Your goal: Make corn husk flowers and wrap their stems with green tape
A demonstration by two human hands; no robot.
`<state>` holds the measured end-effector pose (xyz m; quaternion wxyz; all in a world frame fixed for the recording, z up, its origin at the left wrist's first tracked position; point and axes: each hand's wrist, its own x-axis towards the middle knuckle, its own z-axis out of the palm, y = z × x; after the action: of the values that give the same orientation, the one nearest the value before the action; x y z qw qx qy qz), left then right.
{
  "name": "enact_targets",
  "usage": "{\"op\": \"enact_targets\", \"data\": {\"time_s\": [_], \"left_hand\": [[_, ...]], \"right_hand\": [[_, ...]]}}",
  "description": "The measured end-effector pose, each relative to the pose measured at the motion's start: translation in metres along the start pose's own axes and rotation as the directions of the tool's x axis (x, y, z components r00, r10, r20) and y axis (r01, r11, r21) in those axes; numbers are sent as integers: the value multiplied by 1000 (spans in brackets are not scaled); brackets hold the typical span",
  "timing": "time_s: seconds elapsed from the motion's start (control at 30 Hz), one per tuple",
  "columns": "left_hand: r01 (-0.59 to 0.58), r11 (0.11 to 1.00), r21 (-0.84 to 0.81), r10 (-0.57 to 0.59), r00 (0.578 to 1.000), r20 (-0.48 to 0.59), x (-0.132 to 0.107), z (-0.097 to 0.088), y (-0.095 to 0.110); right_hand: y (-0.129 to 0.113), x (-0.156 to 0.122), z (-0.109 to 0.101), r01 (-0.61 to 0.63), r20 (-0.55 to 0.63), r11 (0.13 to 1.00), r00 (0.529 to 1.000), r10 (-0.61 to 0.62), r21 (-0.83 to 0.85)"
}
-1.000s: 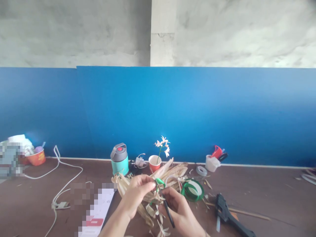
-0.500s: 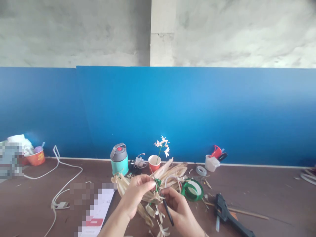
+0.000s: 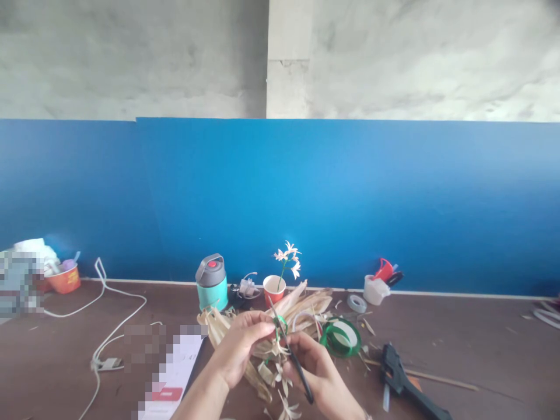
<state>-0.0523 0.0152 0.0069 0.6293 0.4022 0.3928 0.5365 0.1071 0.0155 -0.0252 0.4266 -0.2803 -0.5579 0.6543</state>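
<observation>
My left hand [image 3: 245,341] is closed, thumb and fingertips pinching a thin green strip [image 3: 281,322] above a small pale flower [image 3: 277,348] that looks made of dried husk. In my right hand [image 3: 317,364] is a slim pointed metal tool with a black handle [image 3: 301,373]. Its tip points up and away, crossing just in front of the green strip; I cannot tell whether it touches. Dried corn husks [image 3: 315,303] lie beneath and behind both hands. More cut husk flowers [image 3: 289,406] rest on the table below the fingers.
Behind my hands, a paper cup [image 3: 274,284] holds a flower stem, beside a turquoise flask [image 3: 212,291]. A green ribbon roll [image 3: 341,337], a tape roll [image 3: 357,303], a white cup [image 3: 375,290] and a black glue gun [image 3: 400,373] lie right. Leftward are a phone [image 3: 175,373] and white cable [image 3: 98,350].
The pointed tool has shifted slightly, its handle end moving a little right and down. More of the green strip shows by my left fingertips. Both hands keep nearly the same place.
</observation>
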Motion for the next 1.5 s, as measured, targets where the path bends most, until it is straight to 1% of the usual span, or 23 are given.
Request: {"op": "enact_targets", "data": {"time_s": [0.17,0.3,0.4,0.63,0.77,0.93,1.07,1.27,1.4,1.5], "left_hand": [[-45,997,65,45,999,5,0,-3,-1],[-48,994,102,50,999,-15,-1,-3,-1],[-53,992,115,53,999,0,-1,-3,-1],[-61,994,92,58,998,28,0,-5,-4],[-57,996,62,54,997,52,1,-6,-6],[-36,997,64,35,999,25,1,-5,-8],[-39,997,66,37,999,25,1,-5,-9],[-33,999,35,30,996,83,2,-6,-9],[-28,999,21,26,996,88,0,-5,-7],[-21,1000,21,19,997,78,0,-4,-6]], "right_hand": [[-3,-2,2,0,38,1000,999,0,4],[-1,-2,2,2,31,1000,1000,-2,20],[-1,-2,2,-6,31,1000,999,6,26],[1,-3,1,-1,34,998,999,0,58],[2,-2,0,3,21,1000,1000,-3,18],[-3,-3,0,12,65,1000,998,-12,0],[-2,-4,-1,22,65,1000,998,-21,-15],[4,-4,-3,40,51,999,998,-39,-18],[7,-3,-3,37,36,999,999,-37,-1],[5,-2,-3,39,54,999,998,-39,1]]}}
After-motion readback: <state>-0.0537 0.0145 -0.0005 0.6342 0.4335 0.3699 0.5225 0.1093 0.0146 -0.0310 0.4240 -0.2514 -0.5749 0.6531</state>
